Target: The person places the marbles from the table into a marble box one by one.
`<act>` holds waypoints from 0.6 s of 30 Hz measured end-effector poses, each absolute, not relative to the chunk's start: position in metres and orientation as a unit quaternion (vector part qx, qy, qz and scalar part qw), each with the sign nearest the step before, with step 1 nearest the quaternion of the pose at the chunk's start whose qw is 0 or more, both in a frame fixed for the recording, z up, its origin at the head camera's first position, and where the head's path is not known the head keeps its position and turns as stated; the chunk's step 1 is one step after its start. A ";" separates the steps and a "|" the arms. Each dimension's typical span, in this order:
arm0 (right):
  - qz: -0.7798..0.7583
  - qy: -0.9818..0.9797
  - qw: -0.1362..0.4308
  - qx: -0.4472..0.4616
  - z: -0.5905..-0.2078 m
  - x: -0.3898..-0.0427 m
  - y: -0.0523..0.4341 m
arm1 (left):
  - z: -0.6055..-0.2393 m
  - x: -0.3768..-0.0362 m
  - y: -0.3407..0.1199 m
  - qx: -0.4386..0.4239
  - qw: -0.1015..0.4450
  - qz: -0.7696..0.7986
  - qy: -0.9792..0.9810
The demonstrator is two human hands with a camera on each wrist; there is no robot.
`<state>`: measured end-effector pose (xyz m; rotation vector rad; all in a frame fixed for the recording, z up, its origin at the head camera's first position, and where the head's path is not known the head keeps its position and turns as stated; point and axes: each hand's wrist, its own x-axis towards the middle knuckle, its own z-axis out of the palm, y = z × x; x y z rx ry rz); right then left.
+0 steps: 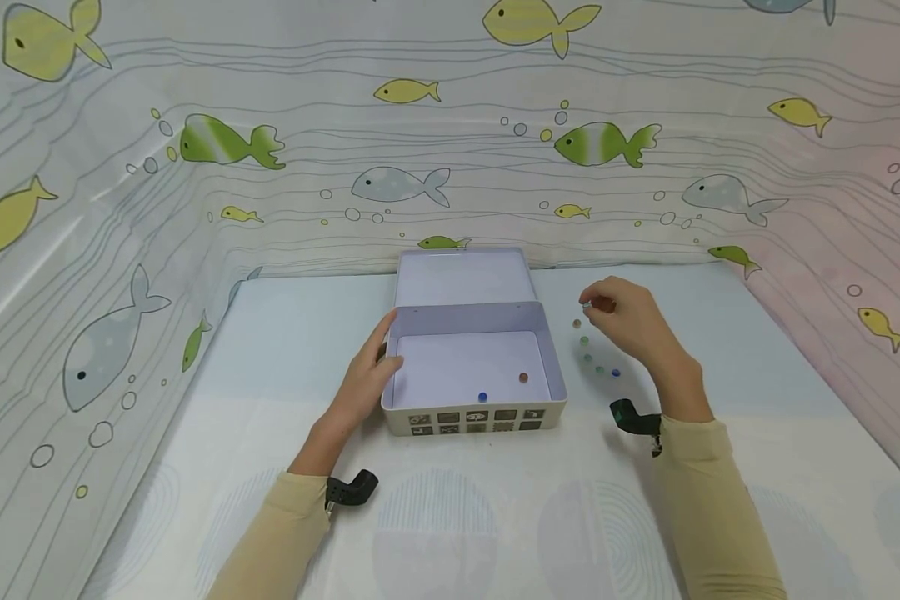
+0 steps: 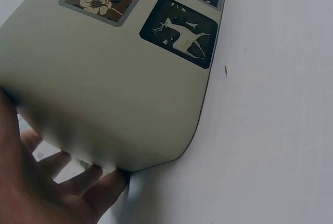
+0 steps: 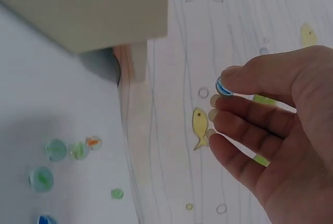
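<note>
An open tin box (image 1: 474, 419) with small printed pictures on its front stands on the table, its lid (image 1: 465, 278) tipped back. My left hand (image 1: 363, 379) grips the box's left wall, thumb at the rim and fingers along the outside. In the left wrist view the fingertips (image 2: 112, 187) reach its lower edge. Inside the box lie a brownish marble (image 1: 523, 377) and a blue marble (image 1: 482, 397). To the right of the box, my right hand (image 1: 633, 321) pinches a blue-and-white swirled marble (image 3: 223, 87) between thumb and forefinger, raised above the table.
Several loose marbles lie in a curved row right of the box, among them a green-swirled marble (image 3: 41, 179), an orange-swirled marble (image 3: 94, 142) and a dark blue marble (image 1: 616, 372). A fish-patterned curtain (image 1: 487, 150) rises behind the table and along both sides.
</note>
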<state>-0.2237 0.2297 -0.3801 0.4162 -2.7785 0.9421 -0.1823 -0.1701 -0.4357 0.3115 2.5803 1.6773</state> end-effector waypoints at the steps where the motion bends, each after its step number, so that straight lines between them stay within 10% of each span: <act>1: 0.318 -0.932 0.092 0.147 -0.379 -0.223 0.226 | -0.440 -0.184 -0.171 0.101 0.022 0.541 0.834; 18: 0.310 -0.911 0.052 0.266 -0.384 -0.210 0.155 | -0.434 -0.180 -0.168 0.105 0.017 0.538 0.836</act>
